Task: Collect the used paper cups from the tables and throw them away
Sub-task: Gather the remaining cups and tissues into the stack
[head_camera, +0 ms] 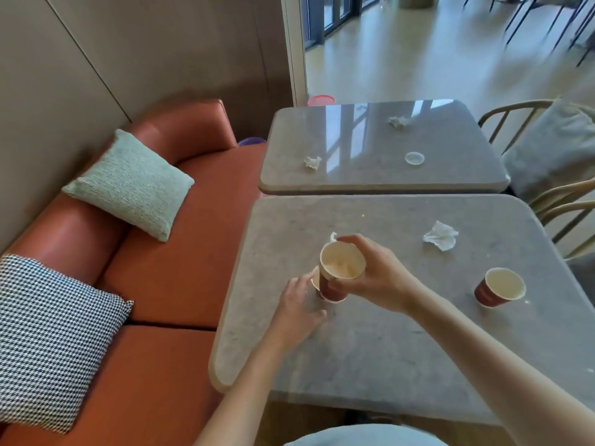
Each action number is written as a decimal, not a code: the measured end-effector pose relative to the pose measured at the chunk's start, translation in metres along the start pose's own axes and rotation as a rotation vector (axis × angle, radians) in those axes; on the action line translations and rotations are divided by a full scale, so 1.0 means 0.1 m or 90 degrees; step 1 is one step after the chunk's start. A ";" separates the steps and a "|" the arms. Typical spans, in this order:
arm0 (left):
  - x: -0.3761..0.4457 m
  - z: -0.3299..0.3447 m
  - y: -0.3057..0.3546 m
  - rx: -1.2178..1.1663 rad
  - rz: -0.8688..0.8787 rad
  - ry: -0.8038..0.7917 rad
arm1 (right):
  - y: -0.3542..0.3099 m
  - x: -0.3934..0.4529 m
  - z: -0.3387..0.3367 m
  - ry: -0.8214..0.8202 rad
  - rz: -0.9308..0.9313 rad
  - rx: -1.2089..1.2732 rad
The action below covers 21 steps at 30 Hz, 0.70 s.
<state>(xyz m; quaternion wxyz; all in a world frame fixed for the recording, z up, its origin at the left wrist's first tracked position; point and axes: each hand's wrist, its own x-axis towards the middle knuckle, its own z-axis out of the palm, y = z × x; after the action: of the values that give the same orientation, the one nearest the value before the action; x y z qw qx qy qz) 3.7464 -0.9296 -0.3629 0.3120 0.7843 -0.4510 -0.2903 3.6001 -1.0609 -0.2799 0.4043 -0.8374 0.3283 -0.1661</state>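
— What is around you in this room?

— You stand at a beige panelled wall with an orange sofa [180,252] on your left. Two cushions lie on it: a houndstooth cushion [48,336] near you and a pale green cushion [128,185] further back. To the right of the sofa are two grey stone tables, the near table [386,349] and the far table [370,175], set just beside each other. Wooden chairs [553,201] stand at the right edge.

— Where are the cups, and how many?

— I count two red paper cups clearly. Your right hand [370,278] grips the left cup [341,275] around its rim and side, fingers curled, holding it over the near table. Something pale shows just behind its base; I cannot tell if this is a third cup. Your left hand [299,307] is beside it, fingers relaxed, the forefinger reaching toward that base and holding nothing. The second cup [499,288] stands upright, well apart to the right.

— What else lies on the tables?

— Four crumpled napkins: one small napkin [333,236] behind your right hand, one larger napkin [441,235] between the cups and further back, and two napkins on the far table [312,162], [397,122]. A clear plastic lid [414,158] is there too.

— Any writing?

— The cup sides are too blurred to read.
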 end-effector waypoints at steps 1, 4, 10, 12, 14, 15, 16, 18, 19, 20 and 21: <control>0.08 0.07 0.02 0.009 -0.028 0.014 | 0.06 0.05 -0.08 0.011 0.000 0.000; 0.25 0.34 0.01 0.036 -0.106 0.045 | 0.25 0.16 -0.26 0.015 0.010 -0.012; 0.55 0.68 0.02 0.069 -0.182 0.086 | 0.53 0.27 -0.45 0.007 0.033 -0.016; 0.66 0.73 0.01 0.081 -0.193 0.099 | 0.60 0.28 -0.47 0.010 0.038 -0.024; 0.74 0.76 0.01 0.074 -0.210 0.107 | 0.66 0.28 -0.48 0.006 0.041 -0.032; 0.77 0.77 0.00 0.070 -0.218 0.111 | 0.69 0.28 -0.49 0.004 0.044 -0.034; 0.78 0.78 0.00 0.070 -0.222 0.118 | 0.71 0.27 -0.50 0.003 0.047 -0.035; 0.78 0.79 -0.01 0.076 -0.224 0.135 | 0.74 0.27 -0.53 0.001 0.051 -0.032; 0.78 0.79 -0.01 0.073 -0.226 0.142 | 0.74 0.27 -0.55 0.002 0.053 -0.029; 0.77 0.78 -0.02 0.068 -0.227 0.147 | 0.75 0.27 -0.56 0.002 0.055 -0.027; 0.77 0.78 -0.01 0.061 -0.225 0.145 | 0.75 0.27 -0.58 0.003 0.055 -0.028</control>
<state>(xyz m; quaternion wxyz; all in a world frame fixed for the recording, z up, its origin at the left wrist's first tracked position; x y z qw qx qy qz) 3.7225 -1.0151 -0.4268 0.2673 0.8929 -0.2816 -0.2281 3.5576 -1.1467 -0.3030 0.3921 -0.8307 0.3684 -0.1432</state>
